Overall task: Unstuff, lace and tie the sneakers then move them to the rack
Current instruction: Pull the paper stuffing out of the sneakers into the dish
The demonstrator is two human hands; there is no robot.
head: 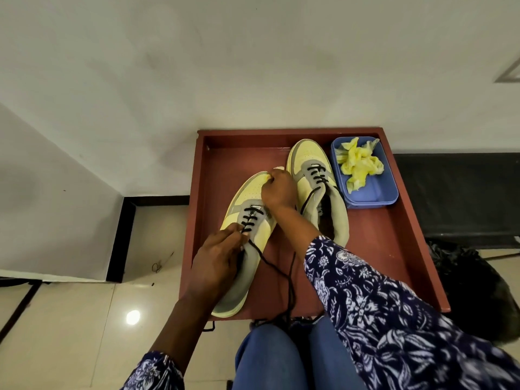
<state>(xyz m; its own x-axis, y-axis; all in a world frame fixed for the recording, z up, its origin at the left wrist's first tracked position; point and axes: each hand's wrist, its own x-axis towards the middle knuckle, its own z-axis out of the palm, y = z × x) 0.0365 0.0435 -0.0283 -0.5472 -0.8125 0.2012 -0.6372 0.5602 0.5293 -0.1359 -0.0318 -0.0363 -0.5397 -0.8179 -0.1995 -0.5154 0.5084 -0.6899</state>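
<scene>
- Two yellow-and-grey sneakers lie side by side in a shallow red-brown tray [408, 220], toes pointing away from the person; the tray serves as the landmark for everything else.
- Near sneaker [247, 249]: it lies in the tray's left half, its heel close to the tray's near edge. A black lace [277, 270] crosses several lower eyelets, and its loose ends trail over the near edge toward the person's knees. Lacing looks partly done, with the upper eyelets likely still to fill.
- Left hand [218, 263]: it rests on this sneaker's left side, fingers curled with the tips pinching the lace at the eyelet row, probably to keep the last crossing from slackening.
- Right hand [277, 191]: it sits over the toe end of the same sneaker, fingers curled tight around something; what it grips I cannot tell, though it appears to steady the shoe or pull lace taut.
- Far sneaker [318, 187]: it lies in the tray's middle, reaching the far wall, also only partly laced, with no bow visible.
- Blue tub [374, 195]: it stands in the tray's far right corner, holding crumpled yellow stuffing [358, 164], apparently parked there out of the way.
- No rack is visible beyond the tray.
</scene>
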